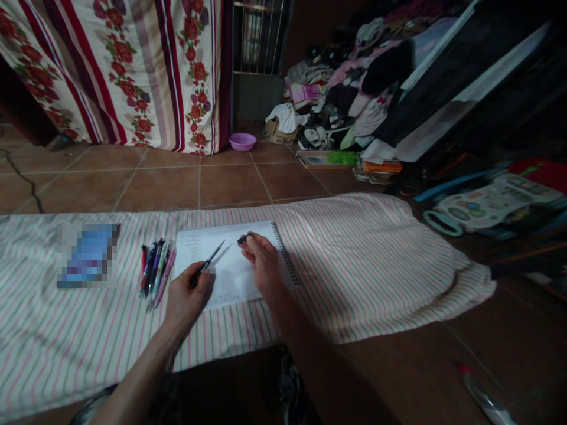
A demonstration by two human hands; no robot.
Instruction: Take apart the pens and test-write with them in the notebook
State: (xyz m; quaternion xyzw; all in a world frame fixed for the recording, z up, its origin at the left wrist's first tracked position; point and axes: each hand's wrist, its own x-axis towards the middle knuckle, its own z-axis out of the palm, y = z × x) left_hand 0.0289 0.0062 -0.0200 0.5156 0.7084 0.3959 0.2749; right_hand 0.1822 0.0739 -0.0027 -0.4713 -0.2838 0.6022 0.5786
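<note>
My left hand [190,286] is closed around a dark pen [214,257], whose thin tip points up and to the right over the page. A small black pen piece [243,239] is pinched between the thumb and fingers of my right hand [262,257]; whether it is a cap or part of the barrel I cannot tell. Both hands are above a spiral notebook [239,283] lying open, with its coil at the right and faint writing on the paper. Beside my left hand several pens [155,268] lie in a row, red, dark, patterned and pink.
A striped cloth [354,260] covers the low surface under the notebook. At the left lies a blurred blue item [88,254]. Beyond, on the tiled floor, are a purple basin [243,141] and a heap of clothes [341,94]. A flowered curtain [155,71] hangs behind.
</note>
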